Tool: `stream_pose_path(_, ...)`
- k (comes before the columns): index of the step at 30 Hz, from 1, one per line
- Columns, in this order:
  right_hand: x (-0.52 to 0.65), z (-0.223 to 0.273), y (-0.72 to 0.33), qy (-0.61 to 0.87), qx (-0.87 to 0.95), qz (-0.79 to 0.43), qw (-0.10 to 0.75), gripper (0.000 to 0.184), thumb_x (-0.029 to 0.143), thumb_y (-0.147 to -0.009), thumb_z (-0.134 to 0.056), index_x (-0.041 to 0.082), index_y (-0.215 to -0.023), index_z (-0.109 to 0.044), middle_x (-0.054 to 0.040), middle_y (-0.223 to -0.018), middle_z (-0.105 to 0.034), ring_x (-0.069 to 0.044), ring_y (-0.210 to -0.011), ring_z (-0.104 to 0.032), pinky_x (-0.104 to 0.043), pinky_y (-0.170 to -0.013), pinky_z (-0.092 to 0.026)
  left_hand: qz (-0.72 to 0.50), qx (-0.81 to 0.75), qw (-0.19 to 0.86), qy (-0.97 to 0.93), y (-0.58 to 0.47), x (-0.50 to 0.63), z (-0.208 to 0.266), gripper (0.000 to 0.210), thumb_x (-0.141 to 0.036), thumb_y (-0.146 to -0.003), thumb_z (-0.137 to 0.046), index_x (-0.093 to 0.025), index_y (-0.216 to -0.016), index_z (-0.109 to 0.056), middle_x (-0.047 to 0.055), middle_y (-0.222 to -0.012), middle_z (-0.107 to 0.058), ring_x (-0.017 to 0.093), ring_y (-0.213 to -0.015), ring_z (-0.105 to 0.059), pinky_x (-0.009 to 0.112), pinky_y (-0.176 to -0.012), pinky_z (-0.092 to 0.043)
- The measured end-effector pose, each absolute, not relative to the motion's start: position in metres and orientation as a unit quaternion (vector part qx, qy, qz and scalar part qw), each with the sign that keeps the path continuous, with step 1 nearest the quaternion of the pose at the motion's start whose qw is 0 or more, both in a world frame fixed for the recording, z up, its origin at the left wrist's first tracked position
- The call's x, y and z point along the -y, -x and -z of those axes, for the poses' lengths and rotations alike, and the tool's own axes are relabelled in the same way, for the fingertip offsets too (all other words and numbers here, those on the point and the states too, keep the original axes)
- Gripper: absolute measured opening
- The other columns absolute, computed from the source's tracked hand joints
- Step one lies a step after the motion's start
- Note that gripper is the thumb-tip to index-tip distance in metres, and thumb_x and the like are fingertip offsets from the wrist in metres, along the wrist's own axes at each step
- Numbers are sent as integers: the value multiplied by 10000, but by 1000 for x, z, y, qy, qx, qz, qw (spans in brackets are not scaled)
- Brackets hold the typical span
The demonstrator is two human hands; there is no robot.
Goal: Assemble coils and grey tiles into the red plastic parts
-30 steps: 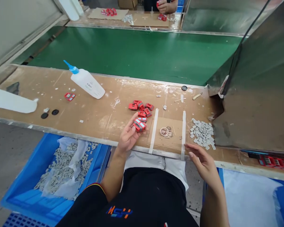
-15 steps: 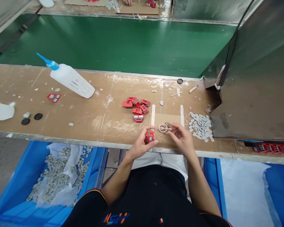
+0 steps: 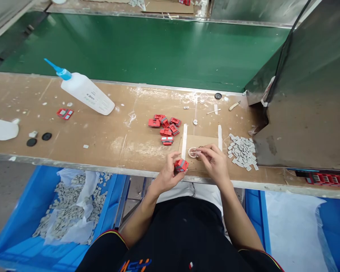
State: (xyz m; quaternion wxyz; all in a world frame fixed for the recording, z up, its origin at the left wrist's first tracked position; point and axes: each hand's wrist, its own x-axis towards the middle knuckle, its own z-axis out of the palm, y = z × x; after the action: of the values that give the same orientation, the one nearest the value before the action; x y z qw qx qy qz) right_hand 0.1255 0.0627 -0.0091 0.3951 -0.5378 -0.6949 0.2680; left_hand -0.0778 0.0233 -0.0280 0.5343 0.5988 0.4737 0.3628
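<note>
My left hand (image 3: 167,174) is closed around a red plastic toy car part (image 3: 181,165) with a grey stripe, held just above the table's front edge. To its right, my right hand (image 3: 215,162) pinches a thin pale stick (image 3: 197,152). The stick's tip is over a small round clear dish (image 3: 192,152) that stands on a cardboard piece. My right fingers partly hide something small and dark behind the dish. Several more red car parts (image 3: 167,140) lie in a loose cluster beyond my left hand.
A pile of small grey pieces (image 3: 243,152) lies to the right, beside a metal housing (image 3: 308,94). A glue bottle (image 3: 86,92) rests at left. Behind the table runs a green belt (image 3: 147,53). Blue bins (image 3: 14,226) stand below, one holding grey pieces. A cotton swab (image 3: 213,112) lies farther back.
My left hand has turned the red car part so another side faces up. My right hand has shifted slightly left with the stick over the dish. The view has moved slightly.
</note>
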Motion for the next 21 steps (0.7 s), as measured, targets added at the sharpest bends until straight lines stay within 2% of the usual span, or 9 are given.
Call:
stream_pose_path(3,-62,8,-128,540,712,-232,385,195,278,-976,-573,254,-952,-766,-56,-871,-659,-203,-786,-647,-333,-713,-555,-366,-475,542,-589,77,-20,31,354,-321,-928,-639,-217,-1175,-409,51,-961,-663,154,-793,-618,287,-738,-506)
stream_pose_path(5,-60,7,-131,545,720,-215,371,217,274,-987,-547,260,-950,-760,-59,-874,-655,-212,-805,-647,-344,-731,-552,-357,-485,546,-582,77,-21,30,275,-347,-929,-641,-205,-1100,-480,49,-928,-670,149,-747,-602,278,-706,-503)
stream_pose_path(8,-58,4,-135,553,728,-195,355,239,275,-998,-519,260,-956,-754,-64,-872,-646,-218,-806,-638,-349,-724,-538,-371,-484,551,-568,75,-25,28,249,-361,-892,-680,-178,-1040,-596,69,-933,-679,179,-798,-635,283,-716,-519)
stream_pose_path(13,-58,0,-134,545,742,-172,350,245,268,-1007,-506,245,-950,-743,-64,-862,-638,-210,-784,-632,-333,-695,-519,-381,-468,524,-601,75,-28,29,250,-341,-848,-730,-168,-1023,-688,65,-924,-702,189,-826,-651,281,-741,-520)
stream_pose_path(21,-66,-3,-122,541,750,-190,330,257,269,-1008,-496,245,-919,-736,-66,-869,-656,-210,-792,-649,-333,-714,-533,-372,-451,492,-645,79,-29,28,238,-311,-865,-720,-170,-1056,-719,98,-980,-728,218,-885,-669,313,-767,-547)
